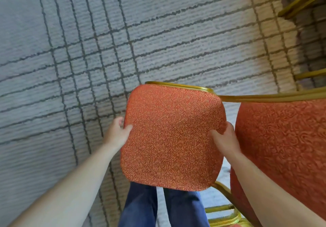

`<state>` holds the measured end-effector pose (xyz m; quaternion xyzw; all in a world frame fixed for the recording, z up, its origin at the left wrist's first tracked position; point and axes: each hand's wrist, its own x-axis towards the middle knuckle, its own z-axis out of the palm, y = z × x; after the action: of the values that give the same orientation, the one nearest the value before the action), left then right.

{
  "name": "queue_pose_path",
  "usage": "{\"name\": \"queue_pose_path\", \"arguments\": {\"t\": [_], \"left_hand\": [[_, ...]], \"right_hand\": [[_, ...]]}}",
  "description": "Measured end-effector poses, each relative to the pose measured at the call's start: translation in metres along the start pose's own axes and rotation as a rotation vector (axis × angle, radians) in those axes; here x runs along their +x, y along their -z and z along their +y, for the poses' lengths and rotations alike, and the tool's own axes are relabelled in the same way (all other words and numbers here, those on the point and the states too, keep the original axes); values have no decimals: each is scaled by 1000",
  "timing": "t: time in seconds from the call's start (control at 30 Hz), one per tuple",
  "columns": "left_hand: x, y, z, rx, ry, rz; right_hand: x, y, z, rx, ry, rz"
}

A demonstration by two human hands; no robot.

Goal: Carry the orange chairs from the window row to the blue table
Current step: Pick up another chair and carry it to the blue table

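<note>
Gripping orange chair (172, 135) between fingers (127, 128).

We see an orange chair (172, 135) at the centre, its padded seat facing us, covered in orange fabric with a fine red swirl pattern and edged at twelve o'clock by a gold metal frame. It is off the carpet, above our legs. At three o'clock a second orange chair (285, 149) of the same fabric and gold frame sits just beside it.
</note>
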<state>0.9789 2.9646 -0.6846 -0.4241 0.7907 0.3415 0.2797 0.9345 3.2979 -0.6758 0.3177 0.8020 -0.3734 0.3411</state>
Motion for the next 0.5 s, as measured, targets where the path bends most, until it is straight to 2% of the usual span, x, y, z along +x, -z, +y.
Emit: {"name": "queue_pose_path", "arguments": {"t": [0.13,0.3,0.5], "left_hand": [[31,-16,-15,-29,21,-4],[62,-37,-21,-206,-17,-5],[71,-57,-21,-360,48,112]], "right_hand": [[31,-13,15,108,-25,51],[67,-25,35,188,-46,122],[83,-40,41,318,-79,254]]}}
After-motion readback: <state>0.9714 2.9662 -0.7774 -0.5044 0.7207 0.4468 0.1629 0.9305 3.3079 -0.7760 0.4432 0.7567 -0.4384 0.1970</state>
